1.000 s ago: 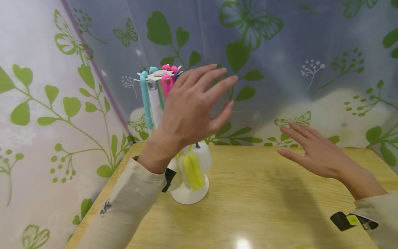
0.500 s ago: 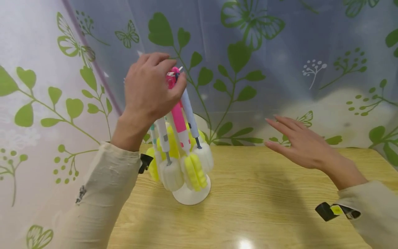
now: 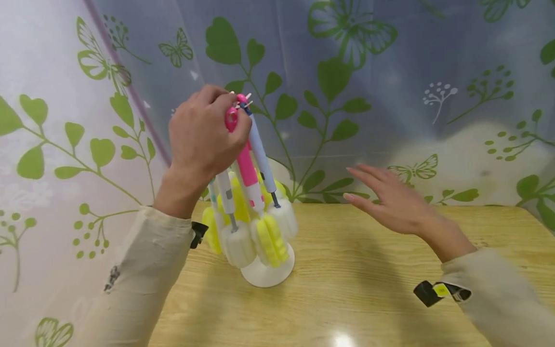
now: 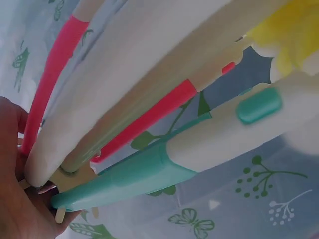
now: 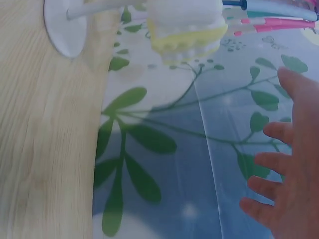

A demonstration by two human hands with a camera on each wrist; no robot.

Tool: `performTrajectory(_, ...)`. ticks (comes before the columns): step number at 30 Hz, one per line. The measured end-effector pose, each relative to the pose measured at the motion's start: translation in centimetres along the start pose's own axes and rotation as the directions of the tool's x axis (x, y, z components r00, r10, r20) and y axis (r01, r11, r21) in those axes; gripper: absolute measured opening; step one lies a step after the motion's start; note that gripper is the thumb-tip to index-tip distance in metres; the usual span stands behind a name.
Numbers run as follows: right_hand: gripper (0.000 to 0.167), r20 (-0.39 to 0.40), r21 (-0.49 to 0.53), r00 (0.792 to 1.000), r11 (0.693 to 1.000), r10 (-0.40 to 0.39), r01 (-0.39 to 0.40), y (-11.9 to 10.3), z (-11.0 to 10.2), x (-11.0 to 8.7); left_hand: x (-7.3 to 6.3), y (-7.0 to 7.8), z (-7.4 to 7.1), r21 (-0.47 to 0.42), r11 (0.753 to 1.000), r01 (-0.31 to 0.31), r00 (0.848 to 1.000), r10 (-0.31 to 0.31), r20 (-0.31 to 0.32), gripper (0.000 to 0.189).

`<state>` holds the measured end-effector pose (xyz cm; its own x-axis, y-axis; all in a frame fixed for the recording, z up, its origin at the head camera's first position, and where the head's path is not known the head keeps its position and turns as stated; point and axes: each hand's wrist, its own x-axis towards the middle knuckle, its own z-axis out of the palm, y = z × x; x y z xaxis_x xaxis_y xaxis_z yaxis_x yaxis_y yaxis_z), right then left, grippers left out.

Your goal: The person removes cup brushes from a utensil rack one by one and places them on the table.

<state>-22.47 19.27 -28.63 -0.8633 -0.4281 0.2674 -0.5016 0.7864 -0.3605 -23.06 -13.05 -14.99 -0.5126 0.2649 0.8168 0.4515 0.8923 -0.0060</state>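
Observation:
A white stand (image 3: 266, 278) holds several hanging sponge bottle brushes left of the table's middle. Their handles include a pink one (image 3: 247, 166) and a light blue one (image 3: 261, 150); below hang a yellow-edged sponge head (image 3: 273, 241) and a white sponge head (image 3: 239, 246). My left hand (image 3: 204, 130) grips the stand's top from above, its fingers curled over the hooks. Up close in the left wrist view, this hand lies at the hook disc (image 4: 75, 180), beside a teal handle (image 4: 134, 174). My right hand (image 3: 392, 200) hovers to the right of the stand, fingers extended, touching nothing.
Under the stand is a light wooden table (image 3: 347, 270). A curtain (image 3: 277, 62) printed with green leaves and butterflies hangs behind it and along the left side.
My left hand has moved left and curled over the stand's top, uncovering the brushes below. My right hand has drifted left, nearer the stand.

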Motion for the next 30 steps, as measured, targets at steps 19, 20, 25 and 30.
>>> performTrajectory(19, 0.041, -0.282, 0.593, 0.959, 0.78, -0.033, 0.201, -11.1, 4.2, 6.4, -0.6, 0.4, 0.6, 0.105, 0.991, -0.081, 0.98, 0.099, -0.172, 0.036)
performTrajectory(20, 0.041, -0.284, 0.598, 0.959, 0.779, -0.015, 0.19, -11.3, 4.4, 6.5, -0.6, 0.4, 0.6, 0.106, 0.991, -0.083, 0.979, 0.101, -0.179, 0.035)
performTrajectory(25, 0.037, -0.287, 0.614, 0.957, 0.776, 0.049, 0.145, -11.8, 5.1, 7.2, -0.6, 0.5, 0.7, 0.108, 0.991, -0.079, 0.974, 0.1, -0.205, 0.034)
performTrajectory(30, 0.03, -0.288, 0.611, 0.955, 0.781, 0.066, 0.131, -11.9, 5.8, 7.4, -0.5, 0.5, 0.8, 0.113, 0.991, -0.073, 0.973, 0.096, -0.21, 0.034)
